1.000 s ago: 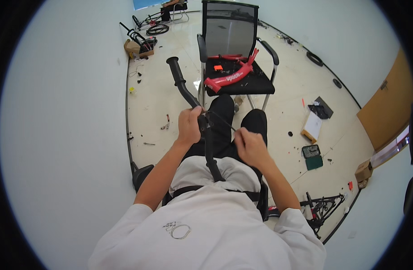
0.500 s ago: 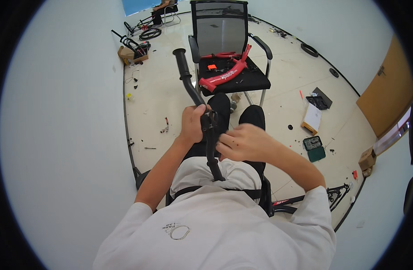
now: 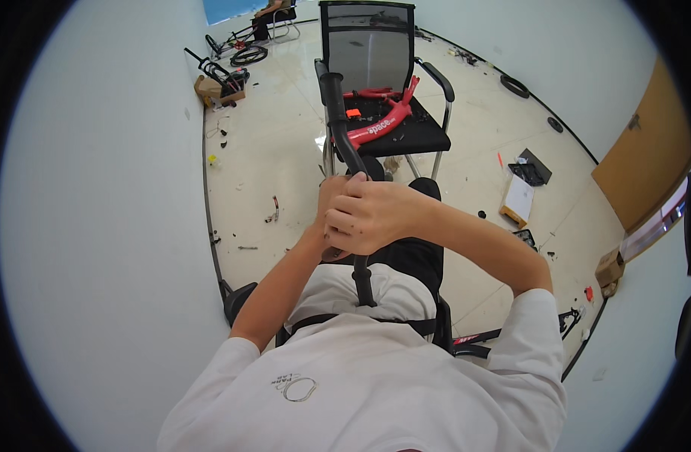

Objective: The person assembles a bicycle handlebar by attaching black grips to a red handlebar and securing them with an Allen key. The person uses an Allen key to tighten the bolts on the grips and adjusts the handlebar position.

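Clock bearings taken from the two hands, straight ahead as 12.

Materials: pale, glossy floor [image 3: 278,162] in large tiles, thin joints, scattered small parts. White cloth shirt [image 3: 345,369], soft folds bunched at the waist. Black chair [image 3: 366,45] at 12, see-through mesh back, bright metal legs, curved armrests. On its seat, between 12 and 1, a red frame piece [image 3: 385,128]: smooth, shiny painted tubing, gently arched, pale markings along one side. An orange block [image 3: 353,114], small and angular, lies just left of it. Brown cardboard box [image 3: 208,90] between 10 and 11, dark parts poking out. Black tyre [image 3: 514,87], ring-shaped, near 2 by the wall. Flat wood-toned door [image 3: 639,151] between 2 and 3.

Handlebar [image 3: 350,154]: dull black tube, bent rather than straight, thicker sleeves with raised collars toward both ends. Upper end stands just short of 12, crossing in front of the chair; lower end at 6, at the shirt folds in the lap. Midsection hidden behind the hands.

Grip: left hand [image 3: 332,197] clamped about the bar's middle, largely covered. Right hand [image 3: 372,215] crosses over it from 3, back uppermost, fingers curled; cannot tell what they close on.
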The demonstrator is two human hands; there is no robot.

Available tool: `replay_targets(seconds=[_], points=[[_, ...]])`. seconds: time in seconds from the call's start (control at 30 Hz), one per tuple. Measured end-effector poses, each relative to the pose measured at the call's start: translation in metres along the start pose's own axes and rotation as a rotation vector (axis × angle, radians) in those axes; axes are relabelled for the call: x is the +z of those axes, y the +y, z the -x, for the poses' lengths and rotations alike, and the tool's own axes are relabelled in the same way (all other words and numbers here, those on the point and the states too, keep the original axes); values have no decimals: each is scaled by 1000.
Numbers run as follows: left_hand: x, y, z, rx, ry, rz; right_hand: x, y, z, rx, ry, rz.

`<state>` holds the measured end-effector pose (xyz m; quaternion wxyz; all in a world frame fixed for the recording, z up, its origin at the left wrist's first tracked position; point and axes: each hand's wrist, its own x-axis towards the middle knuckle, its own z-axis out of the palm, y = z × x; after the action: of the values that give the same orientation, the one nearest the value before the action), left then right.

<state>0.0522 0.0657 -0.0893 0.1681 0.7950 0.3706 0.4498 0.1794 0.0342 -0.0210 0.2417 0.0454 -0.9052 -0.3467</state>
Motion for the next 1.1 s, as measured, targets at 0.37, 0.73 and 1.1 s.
replay_targets(seconds=[0.37,0.73,1.1], points=[[-11,-14,2,-224,-90,569,-3,-22,14,335,150,-169],[-5,-32,8,-237,-7,722,-15,-28,31,553,172,-126],[-17,4,6,-96,153,168,14,-96,6,807,400,-396]])
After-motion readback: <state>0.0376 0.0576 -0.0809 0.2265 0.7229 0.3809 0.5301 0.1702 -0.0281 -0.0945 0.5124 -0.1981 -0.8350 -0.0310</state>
